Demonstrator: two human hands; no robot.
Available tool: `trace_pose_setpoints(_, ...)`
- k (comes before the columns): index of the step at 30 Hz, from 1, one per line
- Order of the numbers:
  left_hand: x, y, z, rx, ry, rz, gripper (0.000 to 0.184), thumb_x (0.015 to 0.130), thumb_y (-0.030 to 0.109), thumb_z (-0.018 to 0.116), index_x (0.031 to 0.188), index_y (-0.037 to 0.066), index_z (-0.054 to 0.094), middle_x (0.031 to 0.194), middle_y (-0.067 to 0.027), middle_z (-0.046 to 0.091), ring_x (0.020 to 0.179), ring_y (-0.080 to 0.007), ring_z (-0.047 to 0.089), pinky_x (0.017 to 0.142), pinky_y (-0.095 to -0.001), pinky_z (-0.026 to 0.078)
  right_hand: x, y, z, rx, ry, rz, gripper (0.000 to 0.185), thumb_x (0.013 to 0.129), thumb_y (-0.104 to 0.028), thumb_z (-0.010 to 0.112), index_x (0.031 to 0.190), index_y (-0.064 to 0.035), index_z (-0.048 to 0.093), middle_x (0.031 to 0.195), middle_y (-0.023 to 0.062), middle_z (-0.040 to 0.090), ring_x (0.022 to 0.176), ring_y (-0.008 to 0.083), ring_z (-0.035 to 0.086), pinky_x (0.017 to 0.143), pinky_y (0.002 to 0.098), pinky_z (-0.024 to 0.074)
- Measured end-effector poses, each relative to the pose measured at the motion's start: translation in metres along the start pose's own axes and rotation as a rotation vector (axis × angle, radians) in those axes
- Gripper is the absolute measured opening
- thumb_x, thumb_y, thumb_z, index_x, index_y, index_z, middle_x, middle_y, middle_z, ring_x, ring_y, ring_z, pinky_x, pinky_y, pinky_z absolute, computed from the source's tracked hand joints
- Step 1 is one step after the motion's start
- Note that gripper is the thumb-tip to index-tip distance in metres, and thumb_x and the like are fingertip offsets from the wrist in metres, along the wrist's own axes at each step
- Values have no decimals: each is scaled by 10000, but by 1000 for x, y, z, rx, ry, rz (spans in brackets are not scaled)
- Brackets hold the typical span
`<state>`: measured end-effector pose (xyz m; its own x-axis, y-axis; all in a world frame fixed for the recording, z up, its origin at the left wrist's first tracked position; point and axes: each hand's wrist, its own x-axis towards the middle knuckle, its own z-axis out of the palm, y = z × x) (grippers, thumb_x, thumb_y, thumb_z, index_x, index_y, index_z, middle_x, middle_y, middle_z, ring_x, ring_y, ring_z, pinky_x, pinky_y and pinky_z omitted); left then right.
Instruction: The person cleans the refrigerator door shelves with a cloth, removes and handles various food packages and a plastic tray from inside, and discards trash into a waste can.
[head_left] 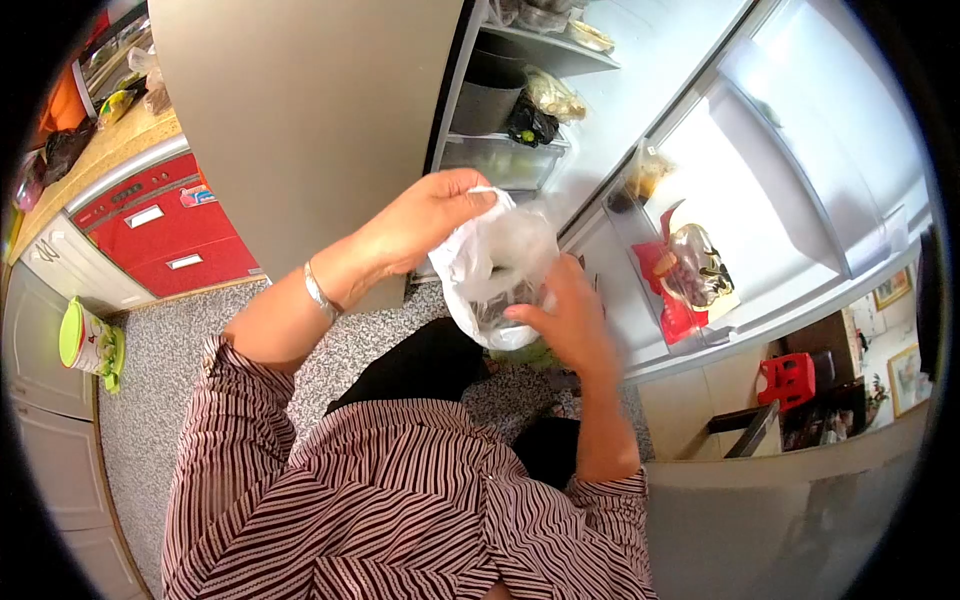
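Observation:
A white plastic bag [458,262] hangs in front of me with its mouth open toward my face. My left hand [445,212] pinches the bag's rim at the top, thumb and fingers closed on it. At the bag's right side is my right hand [575,318], a little blurred; its thumb reaches over the opening and its fingers are behind the plastic, gripping that edge. Inside the bag lies something dark under clear plastic [500,300], which I cannot make out.
An open fridge stands ahead, with a dark pot [488,92] and bagged food [553,95] on its shelves. Its open door [780,190] on the right holds packages [690,270]. A red drawer unit [165,225] and a green-white bin [88,340] are at left.

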<state>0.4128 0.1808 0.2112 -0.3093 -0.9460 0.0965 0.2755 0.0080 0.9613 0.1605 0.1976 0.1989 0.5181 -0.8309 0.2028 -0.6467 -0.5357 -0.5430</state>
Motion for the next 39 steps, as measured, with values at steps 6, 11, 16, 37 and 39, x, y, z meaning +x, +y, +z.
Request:
trace_pose_setpoints(6, 23, 17, -17, 799, 38, 239, 290, 1038, 285, 511, 973, 35, 644, 840, 18, 598, 733, -47, 525, 647, -250, 472, -7, 19, -37, 156, 28, 5, 673, 795, -117, 698, 1422, -87, 456, 1364, 170, 513, 1230, 293, 516, 1039, 387, 411)
trace_pose_setpoints(11, 39, 28, -16, 777, 83, 196, 309, 989, 265, 526, 971, -18, 649, 789, -116, 655, 740, -175, 602, 712, -347, 498, -11, 33, -63, 53, -54, 117, 559, 829, -75, 639, 1374, -93, 518, 1359, 121, 547, 1242, 217, 516, 1041, 340, 404)
trace_pose_setpoints(16, 50, 24, -5, 863, 5, 284, 327, 984, 272, 510, 989, -22, 654, 821, -162, 671, 744, -255, 623, 740, -382, 503, -12, 31, -76, -122, 160, 88, 358, 813, -109, 676, 1171, -107, 662, 1050, 72, 665, 990, 244, 606, 896, 341, 452)
trace_pose_setpoints(37, 55, 71, 24, 486, -119, 107, 265, 1014, 230, 538, 1196, 53, 613, 886, -6, 656, 704, -30, 613, 542, -170, 508, -30, -19, -148, 143, 372, 191, 141, 829, -81, 732, 962, -57, 689, 771, -11, 614, 760, 95, 561, 712, 258, 452)
trace_pose_setpoints(39, 56, 72, 41, 388, -170, 127, 284, 1011, 224, 547, 1237, 54, 578, 912, -10, 651, 701, -38, 617, 549, -178, 522, -21, -35, -145, 170, 345, 129, 159, 831, -111, 738, 970, -51, 689, 762, -3, 603, 761, 102, 563, 706, 263, 454)
